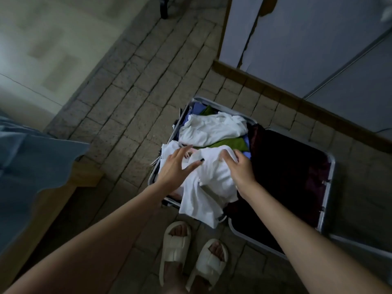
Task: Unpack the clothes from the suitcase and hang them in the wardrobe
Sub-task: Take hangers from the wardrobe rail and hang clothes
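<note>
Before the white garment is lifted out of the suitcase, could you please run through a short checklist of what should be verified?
1. Suitcase lies open on the floor: ok.
2. Right hand grips the white garment at its upper edge: ok.
3. Left hand grips too: not ok; fingers spread, only touching the cloth.
4. Garment free of the other clothes: cannot tell; its far edge lies against the green piece.
5. Hem clear of the feet: ok; it hangs over the suitcase's near rim.
6. Wardrobe open: cannot tell.
</note>
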